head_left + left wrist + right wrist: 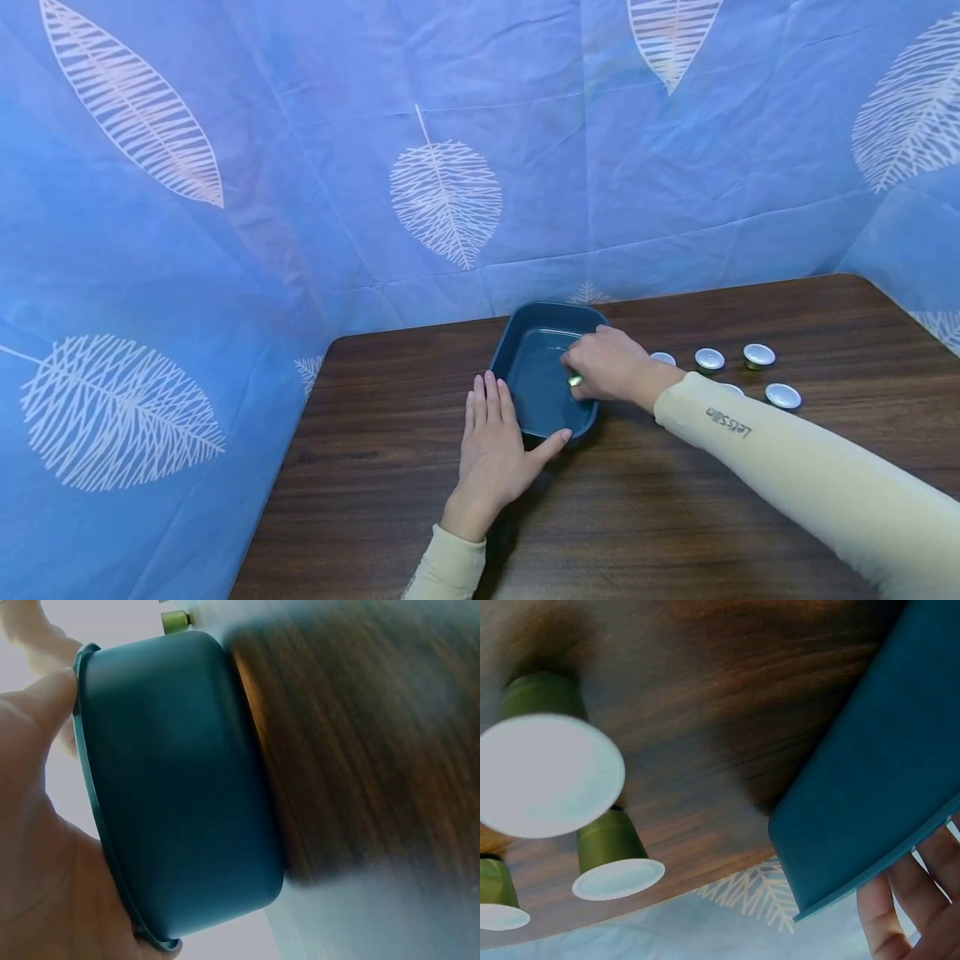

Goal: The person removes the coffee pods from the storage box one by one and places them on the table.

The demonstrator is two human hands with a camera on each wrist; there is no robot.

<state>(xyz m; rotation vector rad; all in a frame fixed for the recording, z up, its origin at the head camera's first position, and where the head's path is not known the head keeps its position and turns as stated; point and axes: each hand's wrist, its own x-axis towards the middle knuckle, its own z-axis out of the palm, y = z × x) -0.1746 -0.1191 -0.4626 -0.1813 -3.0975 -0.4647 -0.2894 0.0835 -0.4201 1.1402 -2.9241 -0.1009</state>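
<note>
A deep teal plastic bin (534,358) stands near the back edge of the table. My left hand (491,467) rests along its near left rim, fingers straight and thumb spread across the near corner. Inside the bin my right hand (611,365) holds a small green coffee capsule (575,381), mostly hidden by the fingers. Only the capsule's lower edge shows there. In the left wrist view the bin's outer wall (180,780) faces the camera, with the left thumb at the rim. The right wrist view has the right fingers (915,892) over the bin's rim.
Several green coffee capsules with silver lids stand on the wooden table (375,450) right of the bin, among them one capsule (759,357) at the back and another (783,396) nearer. The right forearm partly covers the group. Behind the table hangs a blue leaf-print cloth (525,200).
</note>
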